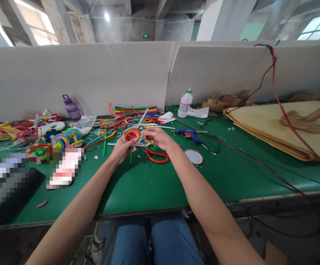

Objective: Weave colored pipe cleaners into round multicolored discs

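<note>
My left hand (120, 149) grips a round coiled disc (127, 134) by its lower edge, thumb across its face. Rings of red, orange and yellow fuzzy strip make up the disc, with light blue around the outside. From its upper right a light blue pipe cleaner (143, 117) sticks up at a slant. At the disc's right edge my right hand (157, 137) has its fingertips pinched on the light blue strip; part of the contact is hidden. Just below the right hand lie scissors with red handles (157, 157).
To the right are a blue glue gun (189, 135) and a white disc with a red rim (193, 157). Bundled pipe cleaners (137, 111), a bottle (185, 103) and a purple flask (71, 108) stand behind. Finished coils (60, 141) lie left; yellowish sheets (275, 129) and a red cable (259, 162) right.
</note>
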A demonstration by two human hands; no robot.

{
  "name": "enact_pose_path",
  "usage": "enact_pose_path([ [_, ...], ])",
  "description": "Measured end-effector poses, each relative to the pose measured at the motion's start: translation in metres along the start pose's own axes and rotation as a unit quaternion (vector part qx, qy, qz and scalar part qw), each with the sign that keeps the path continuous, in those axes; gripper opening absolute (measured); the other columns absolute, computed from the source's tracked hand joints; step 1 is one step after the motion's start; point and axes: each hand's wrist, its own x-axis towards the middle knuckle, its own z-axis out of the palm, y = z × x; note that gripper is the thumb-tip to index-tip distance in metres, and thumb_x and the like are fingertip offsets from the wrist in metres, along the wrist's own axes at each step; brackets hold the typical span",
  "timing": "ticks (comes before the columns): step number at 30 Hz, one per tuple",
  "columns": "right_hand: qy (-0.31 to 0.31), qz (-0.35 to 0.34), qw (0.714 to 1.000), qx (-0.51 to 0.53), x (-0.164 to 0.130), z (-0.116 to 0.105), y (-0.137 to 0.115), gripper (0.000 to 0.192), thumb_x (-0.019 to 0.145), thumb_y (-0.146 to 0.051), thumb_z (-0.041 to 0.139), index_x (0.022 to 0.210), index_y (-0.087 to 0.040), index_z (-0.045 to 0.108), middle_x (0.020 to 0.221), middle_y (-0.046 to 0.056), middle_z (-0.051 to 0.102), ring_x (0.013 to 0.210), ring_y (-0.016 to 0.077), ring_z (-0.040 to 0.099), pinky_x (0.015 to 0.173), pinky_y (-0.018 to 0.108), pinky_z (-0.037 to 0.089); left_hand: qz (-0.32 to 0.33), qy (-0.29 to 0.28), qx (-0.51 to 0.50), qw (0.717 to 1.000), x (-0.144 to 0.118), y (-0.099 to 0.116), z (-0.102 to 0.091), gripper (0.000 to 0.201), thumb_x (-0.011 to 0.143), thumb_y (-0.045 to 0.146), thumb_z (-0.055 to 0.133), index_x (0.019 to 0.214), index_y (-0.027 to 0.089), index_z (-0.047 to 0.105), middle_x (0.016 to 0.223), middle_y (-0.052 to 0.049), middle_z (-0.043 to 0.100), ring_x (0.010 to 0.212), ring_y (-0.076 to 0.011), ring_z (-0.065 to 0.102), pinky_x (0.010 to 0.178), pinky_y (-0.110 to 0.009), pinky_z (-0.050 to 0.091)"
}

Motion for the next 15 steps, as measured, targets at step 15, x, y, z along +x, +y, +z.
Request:
enact_pose_path([
  [15, 0.131, -0.199, 0.948, -0.209, -0.007, 0.023, 0.001, 0.009, 0.078, -0.022, 0.065, 0.071, -0.018, 0.069, 0.073, 0.004, 0.066, 0.072, 0.0169, 0.064, 0.069, 0.029, 0.048, 0.048, 0.090, -0.016, 0.995, 0.007, -0.002, -0.006, 0.039, 0.057, 0.035, 0.083, 0.084, 0.014, 0.065, 0.068, -0.001, 0.066, 0.046, -0.0086, 0.057, 0.045, -0.020, 0.046],
])
